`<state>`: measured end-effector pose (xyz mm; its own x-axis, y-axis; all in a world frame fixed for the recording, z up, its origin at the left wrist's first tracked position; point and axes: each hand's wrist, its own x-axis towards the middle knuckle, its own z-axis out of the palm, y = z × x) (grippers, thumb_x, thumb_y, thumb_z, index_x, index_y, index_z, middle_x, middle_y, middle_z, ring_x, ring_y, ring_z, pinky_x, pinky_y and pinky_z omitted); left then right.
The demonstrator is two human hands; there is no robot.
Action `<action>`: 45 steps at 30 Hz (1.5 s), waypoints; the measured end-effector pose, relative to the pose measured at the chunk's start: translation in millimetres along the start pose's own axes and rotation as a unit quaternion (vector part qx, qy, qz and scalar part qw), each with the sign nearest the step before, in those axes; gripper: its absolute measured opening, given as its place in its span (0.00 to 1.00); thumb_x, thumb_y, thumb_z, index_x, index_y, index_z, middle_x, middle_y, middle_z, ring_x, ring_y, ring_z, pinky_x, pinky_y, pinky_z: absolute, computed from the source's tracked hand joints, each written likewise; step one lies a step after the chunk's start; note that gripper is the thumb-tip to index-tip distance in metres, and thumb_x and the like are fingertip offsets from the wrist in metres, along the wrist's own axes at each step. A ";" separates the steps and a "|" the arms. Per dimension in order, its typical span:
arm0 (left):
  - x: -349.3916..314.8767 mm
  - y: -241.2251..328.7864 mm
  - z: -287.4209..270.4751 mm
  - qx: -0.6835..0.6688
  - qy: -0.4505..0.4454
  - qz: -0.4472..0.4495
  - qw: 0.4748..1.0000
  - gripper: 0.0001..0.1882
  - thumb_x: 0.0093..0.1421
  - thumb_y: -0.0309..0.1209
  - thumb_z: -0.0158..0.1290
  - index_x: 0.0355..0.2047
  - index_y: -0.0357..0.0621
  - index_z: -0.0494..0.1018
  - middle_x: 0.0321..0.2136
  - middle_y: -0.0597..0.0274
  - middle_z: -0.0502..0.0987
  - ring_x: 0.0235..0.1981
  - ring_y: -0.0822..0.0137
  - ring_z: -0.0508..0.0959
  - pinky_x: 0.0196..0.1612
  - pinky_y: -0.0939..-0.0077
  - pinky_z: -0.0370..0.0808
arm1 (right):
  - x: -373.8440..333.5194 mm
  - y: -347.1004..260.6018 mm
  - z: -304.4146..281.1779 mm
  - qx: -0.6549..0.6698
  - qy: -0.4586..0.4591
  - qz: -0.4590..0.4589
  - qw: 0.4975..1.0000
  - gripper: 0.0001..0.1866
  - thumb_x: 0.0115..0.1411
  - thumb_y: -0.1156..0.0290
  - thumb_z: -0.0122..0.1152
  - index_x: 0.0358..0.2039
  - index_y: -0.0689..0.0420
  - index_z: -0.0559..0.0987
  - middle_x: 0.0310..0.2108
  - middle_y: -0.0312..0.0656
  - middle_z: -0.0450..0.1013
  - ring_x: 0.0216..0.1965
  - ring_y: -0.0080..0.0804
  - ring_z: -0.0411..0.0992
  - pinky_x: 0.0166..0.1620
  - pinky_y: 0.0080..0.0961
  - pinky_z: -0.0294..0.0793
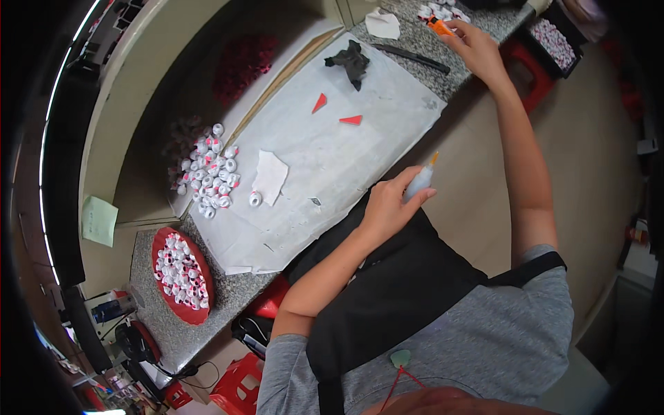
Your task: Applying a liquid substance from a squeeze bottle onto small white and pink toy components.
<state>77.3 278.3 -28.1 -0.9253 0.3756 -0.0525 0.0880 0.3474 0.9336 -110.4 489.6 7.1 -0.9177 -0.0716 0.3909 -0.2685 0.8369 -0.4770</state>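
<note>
My left hand [387,211] is closed around a small translucent white squeeze bottle [418,184] with a yellow tip, over the front edge of the white work sheet [311,176]. Far off at the upper right, my right hand [478,54] pinches a small orange object [440,27] with dark markings, beside a group of small white pieces [453,12]. Its exact kind is not clear. One white round piece [255,198] sits on the sheet against a torn white paper scrap [270,177].
Many white round pieces with pink marks [211,173] are heaped at the left; more fill a red dish [207,280]. A dark crumpled cloth [351,63], red triangular pieces [351,120] and a black bar [411,58] lie farther back. A red stool [236,387] stands below.
</note>
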 end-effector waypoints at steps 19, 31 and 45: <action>-14.1 -9.2 -97.5 -0.348 0.188 0.033 0.918 0.24 0.52 0.29 0.44 0.49 0.44 0.53 0.28 0.58 0.71 0.29 0.70 0.71 0.35 0.80 0.67 | 28.2 -98.1 93.1 -0.034 -0.145 -0.231 0.962 0.13 0.41 0.77 0.55 0.32 0.59 0.71 0.31 0.42 0.67 0.35 0.40 0.64 0.38 0.27 0.63; -17.1 -26.8 -92.8 -0.349 0.235 0.046 0.906 0.12 0.54 0.34 0.41 0.37 0.42 0.63 0.17 0.67 0.66 0.16 0.78 0.65 0.18 0.85 0.64 | -74.4 -174.6 81.1 0.650 -0.299 0.168 0.678 0.08 0.47 0.75 0.53 0.31 0.60 0.72 0.24 0.32 0.68 0.25 0.15 0.64 0.29 0.11 0.62; -26.0 -21.3 -100.4 -0.256 0.225 0.006 0.940 0.12 0.55 0.36 0.40 0.31 0.39 0.65 0.13 0.68 0.63 0.15 0.79 0.63 0.18 0.86 0.61 | -8.1 -126.9 79.5 0.348 0.021 -0.019 0.937 0.09 0.48 0.71 0.52 0.29 0.62 0.71 0.22 0.35 0.68 0.22 0.20 0.65 0.28 0.12 0.63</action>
<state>62.5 174.9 -11.0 -0.9979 -0.0651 0.0072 0.0174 -0.1576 0.9874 -92.1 340.7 1.9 -0.8951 -0.0605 0.4417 -0.4403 0.2763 -0.8543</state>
